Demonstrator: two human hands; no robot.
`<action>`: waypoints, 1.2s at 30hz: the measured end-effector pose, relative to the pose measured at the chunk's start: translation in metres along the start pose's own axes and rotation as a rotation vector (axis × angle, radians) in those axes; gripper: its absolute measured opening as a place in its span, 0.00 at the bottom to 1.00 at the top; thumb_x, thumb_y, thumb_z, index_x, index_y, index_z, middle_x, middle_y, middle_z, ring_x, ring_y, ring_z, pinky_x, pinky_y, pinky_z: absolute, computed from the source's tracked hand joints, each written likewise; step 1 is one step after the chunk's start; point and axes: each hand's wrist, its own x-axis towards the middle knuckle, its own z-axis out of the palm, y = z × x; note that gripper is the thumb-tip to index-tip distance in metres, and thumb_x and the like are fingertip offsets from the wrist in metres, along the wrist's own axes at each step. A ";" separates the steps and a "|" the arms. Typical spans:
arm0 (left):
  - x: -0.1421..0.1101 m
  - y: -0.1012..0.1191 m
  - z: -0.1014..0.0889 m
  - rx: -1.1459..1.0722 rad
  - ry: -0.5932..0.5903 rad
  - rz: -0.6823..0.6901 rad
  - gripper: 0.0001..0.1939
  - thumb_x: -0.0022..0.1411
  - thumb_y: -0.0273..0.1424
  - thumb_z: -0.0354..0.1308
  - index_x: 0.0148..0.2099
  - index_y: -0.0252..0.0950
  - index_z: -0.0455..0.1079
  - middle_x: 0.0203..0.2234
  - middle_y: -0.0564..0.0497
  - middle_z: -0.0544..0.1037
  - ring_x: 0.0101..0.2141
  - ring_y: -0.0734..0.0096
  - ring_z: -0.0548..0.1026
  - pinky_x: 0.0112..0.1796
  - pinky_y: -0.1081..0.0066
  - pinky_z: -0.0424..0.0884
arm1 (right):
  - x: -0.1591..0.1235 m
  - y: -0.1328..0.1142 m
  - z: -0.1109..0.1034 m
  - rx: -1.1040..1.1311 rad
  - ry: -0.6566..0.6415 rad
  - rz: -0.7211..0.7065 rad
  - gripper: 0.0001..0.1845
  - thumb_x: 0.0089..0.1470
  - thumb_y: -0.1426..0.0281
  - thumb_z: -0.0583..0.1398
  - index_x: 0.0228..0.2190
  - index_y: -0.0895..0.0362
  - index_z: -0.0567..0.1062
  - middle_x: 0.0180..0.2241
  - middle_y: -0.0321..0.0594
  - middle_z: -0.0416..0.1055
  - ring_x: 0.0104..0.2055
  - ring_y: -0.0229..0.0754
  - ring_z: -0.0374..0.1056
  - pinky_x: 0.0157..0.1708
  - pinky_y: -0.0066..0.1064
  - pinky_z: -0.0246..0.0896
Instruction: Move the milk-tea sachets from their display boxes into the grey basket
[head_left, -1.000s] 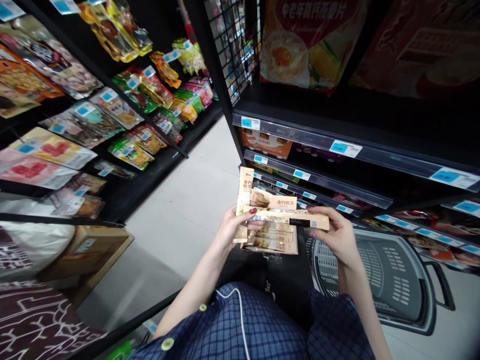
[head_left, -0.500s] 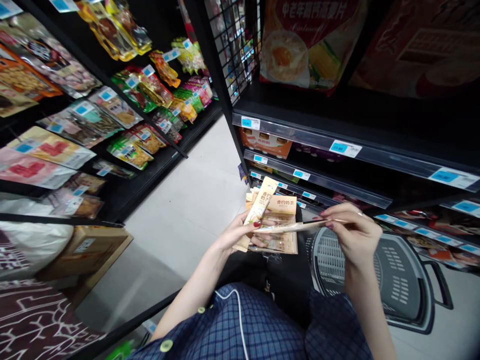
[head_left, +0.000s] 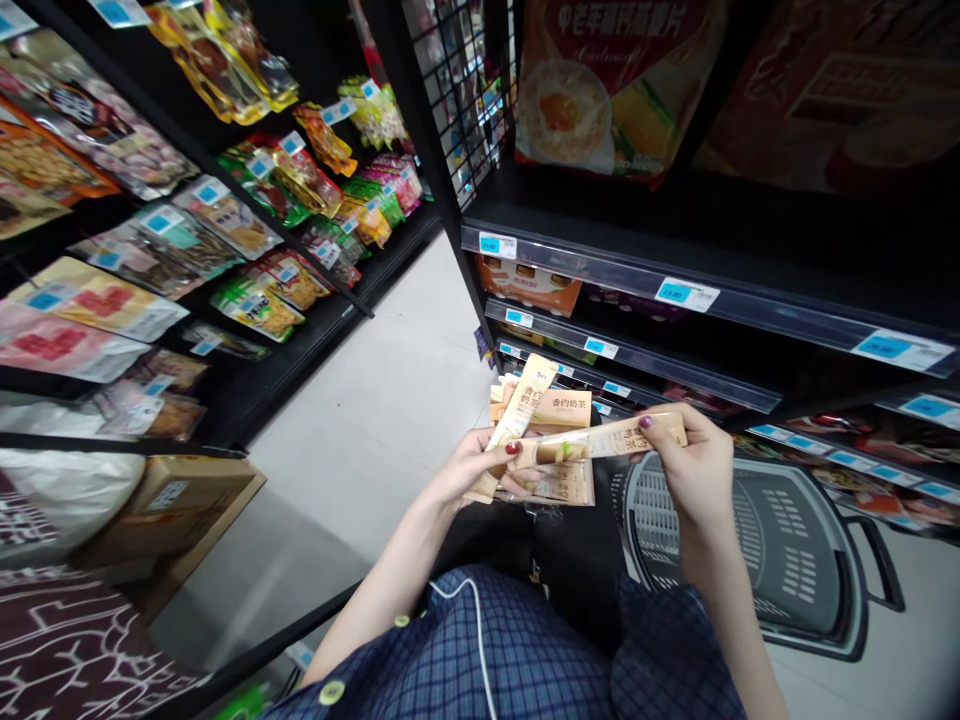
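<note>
Between my two hands a slim milk tea sachet (head_left: 600,441) is stretched out sideways, its printed face turned up. My right hand (head_left: 694,455) pinches its right end between thumb and fingers. My left hand (head_left: 484,462) has its thumb on the left end and also grips a second milk tea sachet (head_left: 523,398), which slants up and away. Beneath these sits a tan milk tea pack (head_left: 566,408) with a clear lower part, partly covered by the sachets and my left fingers. Whether those fingers also support the pack is hidden.
A grey shopping basket (head_left: 795,540) stands on the floor at right. Black shelving with price tags (head_left: 686,294) and oatmeal bags (head_left: 615,90) rises ahead. Hanging snack bags (head_left: 255,305) line the left rack. A cardboard box (head_left: 169,500) is at lower left.
The sachet between my hands has turned from edge-on to face-up. My right hand has rotated and shifted slightly left, with its thumb now on top. My left hand stays nearly in place.
</note>
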 end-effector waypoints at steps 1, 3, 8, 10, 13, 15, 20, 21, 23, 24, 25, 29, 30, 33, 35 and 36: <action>0.001 -0.001 -0.001 -0.020 -0.014 0.009 0.27 0.49 0.40 0.66 0.47 0.26 0.70 0.33 0.38 0.79 0.30 0.58 0.79 0.27 0.66 0.76 | 0.000 0.000 0.000 0.013 -0.019 0.009 0.10 0.46 0.63 0.66 0.26 0.57 0.75 0.21 0.33 0.71 0.18 0.34 0.65 0.17 0.25 0.63; 0.002 -0.004 -0.001 -0.054 -0.067 0.015 0.25 0.49 0.41 0.65 0.44 0.26 0.72 0.35 0.38 0.78 0.33 0.58 0.78 0.30 0.67 0.76 | -0.001 -0.003 0.002 0.004 -0.102 0.024 0.11 0.46 0.62 0.65 0.26 0.57 0.75 0.21 0.34 0.71 0.18 0.35 0.65 0.18 0.26 0.63; 0.001 -0.010 0.009 -0.038 -0.364 -0.170 0.27 0.44 0.35 0.69 0.46 0.30 0.70 0.38 0.38 0.78 0.35 0.55 0.78 0.33 0.61 0.77 | 0.000 -0.016 0.023 -0.259 -0.375 -0.005 0.10 0.50 0.63 0.62 0.27 0.57 0.75 0.22 0.35 0.72 0.21 0.36 0.66 0.22 0.27 0.60; 0.001 -0.013 0.015 0.005 -0.398 -0.196 0.26 0.45 0.31 0.68 0.47 0.31 0.68 0.38 0.39 0.77 0.33 0.58 0.78 0.29 0.64 0.77 | 0.000 -0.021 0.033 -0.434 -0.372 -0.068 0.08 0.51 0.64 0.60 0.27 0.56 0.74 0.22 0.34 0.72 0.22 0.36 0.65 0.26 0.27 0.58; 0.001 -0.017 0.020 0.077 -0.349 -0.189 0.22 0.47 0.27 0.67 0.45 0.31 0.66 0.35 0.42 0.78 0.25 0.67 0.77 0.21 0.75 0.73 | 0.002 -0.025 0.039 -0.615 -0.274 -0.171 0.08 0.51 0.64 0.60 0.30 0.56 0.75 0.24 0.33 0.72 0.24 0.36 0.65 0.29 0.28 0.57; 0.000 -0.019 0.019 0.082 -0.298 -0.170 0.20 0.48 0.28 0.66 0.43 0.30 0.66 0.32 0.43 0.78 0.20 0.72 0.74 0.17 0.78 0.68 | 0.006 -0.022 0.035 -0.658 -0.148 -0.260 0.10 0.52 0.63 0.60 0.34 0.55 0.74 0.28 0.35 0.73 0.24 0.36 0.64 0.30 0.28 0.56; -0.001 -0.010 0.002 -0.118 -0.034 0.070 0.23 0.45 0.30 0.67 0.44 0.29 0.67 0.25 0.50 0.75 0.15 0.80 0.68 0.14 0.80 0.64 | 0.023 0.017 0.022 -0.831 0.111 -0.270 0.12 0.58 0.65 0.53 0.34 0.58 0.72 0.31 0.40 0.71 0.28 0.38 0.64 0.33 0.29 0.58; -0.002 -0.006 -0.002 -0.150 0.014 0.127 0.21 0.45 0.30 0.66 0.43 0.29 0.68 0.25 0.51 0.74 0.15 0.80 0.68 0.14 0.80 0.64 | 0.024 0.029 0.024 -0.939 -0.010 -0.245 0.11 0.59 0.67 0.52 0.34 0.59 0.72 0.32 0.42 0.72 0.31 0.39 0.66 0.34 0.29 0.59; -0.004 0.002 -0.011 -0.166 0.071 0.196 0.17 0.46 0.31 0.66 0.38 0.29 0.69 0.24 0.51 0.73 0.15 0.79 0.67 0.14 0.79 0.64 | 0.020 0.053 0.035 -1.170 -0.416 -0.214 0.10 0.58 0.70 0.53 0.36 0.60 0.72 0.35 0.44 0.73 0.35 0.41 0.69 0.35 0.29 0.61; -0.005 0.005 -0.014 -0.156 0.089 0.212 0.16 0.46 0.31 0.65 0.36 0.29 0.68 0.24 0.51 0.73 0.16 0.79 0.67 0.14 0.78 0.64 | 0.016 0.065 0.044 -1.263 -0.615 -0.214 0.10 0.58 0.72 0.53 0.38 0.60 0.73 0.36 0.46 0.73 0.36 0.42 0.70 0.35 0.30 0.61; -0.005 0.008 -0.016 -0.143 0.103 0.222 0.15 0.46 0.31 0.65 0.35 0.29 0.68 0.24 0.50 0.73 0.16 0.78 0.67 0.13 0.78 0.63 | 0.011 0.076 0.054 -1.319 -0.739 -0.221 0.11 0.57 0.75 0.53 0.40 0.60 0.73 0.37 0.47 0.73 0.37 0.43 0.70 0.35 0.30 0.62; -0.008 0.012 -0.020 -0.092 0.161 0.236 0.18 0.46 0.31 0.66 0.39 0.30 0.66 0.26 0.50 0.73 0.16 0.77 0.68 0.14 0.77 0.64 | -0.010 0.106 0.088 -1.405 -0.803 -0.277 0.19 0.55 0.83 0.49 0.46 0.66 0.71 0.47 0.59 0.69 0.46 0.49 0.68 0.43 0.36 0.63; -0.008 0.012 -0.020 -0.078 0.172 0.236 0.19 0.46 0.31 0.66 0.40 0.30 0.66 0.26 0.50 0.74 0.17 0.77 0.68 0.14 0.77 0.64 | -0.013 0.110 0.092 -1.422 -0.798 -0.289 0.20 0.55 0.83 0.47 0.47 0.68 0.71 0.47 0.62 0.68 0.47 0.51 0.67 0.43 0.38 0.63; -0.009 0.012 -0.020 -0.042 0.190 0.231 0.22 0.47 0.31 0.65 0.44 0.29 0.65 0.27 0.50 0.74 0.17 0.78 0.68 0.15 0.77 0.64 | -0.016 0.118 0.094 -1.462 -0.794 -0.318 0.20 0.56 0.83 0.45 0.45 0.70 0.71 0.43 0.64 0.70 0.45 0.54 0.68 0.41 0.42 0.63; -0.009 0.012 -0.020 -0.029 0.184 0.234 0.21 0.48 0.31 0.65 0.44 0.29 0.65 0.28 0.50 0.73 0.17 0.79 0.67 0.15 0.78 0.63 | -0.015 0.118 0.091 -1.471 -0.810 -0.349 0.19 0.56 0.82 0.45 0.42 0.70 0.73 0.39 0.63 0.71 0.43 0.53 0.68 0.41 0.41 0.63; -0.010 0.012 -0.021 -0.023 0.177 0.243 0.21 0.48 0.30 0.65 0.45 0.29 0.65 0.29 0.50 0.73 0.17 0.80 0.66 0.15 0.78 0.62 | -0.014 0.116 0.088 -1.469 -0.821 -0.369 0.19 0.56 0.82 0.46 0.41 0.70 0.73 0.39 0.62 0.72 0.42 0.52 0.68 0.41 0.41 0.62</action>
